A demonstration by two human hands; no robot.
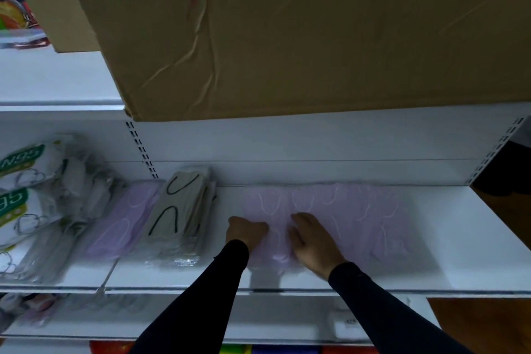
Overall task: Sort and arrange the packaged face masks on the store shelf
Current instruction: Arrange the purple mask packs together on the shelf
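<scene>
Right, I'm leaning into the white shelf and working on the lilac mask packs lying in an overlapping row across it. My left hand is curling its fingers onto the leftmost pack's edge, seemingly gripping it, while my right hand is lying flat, fingers straight, pressing the next pack down. These are going to handle light and floppy, I reckon: thin soft masks in slick film, likely sliding over one another. So I'm thinking it's best to take them by the long edges and square them together. They're looking pale purple with thin white ear loops showing through. Left of the lilac row, a beige stack with black loops is leaning, more lilac packs beside it, then white packs with green labels. A cardboard box is hanging over the row from above.
</scene>
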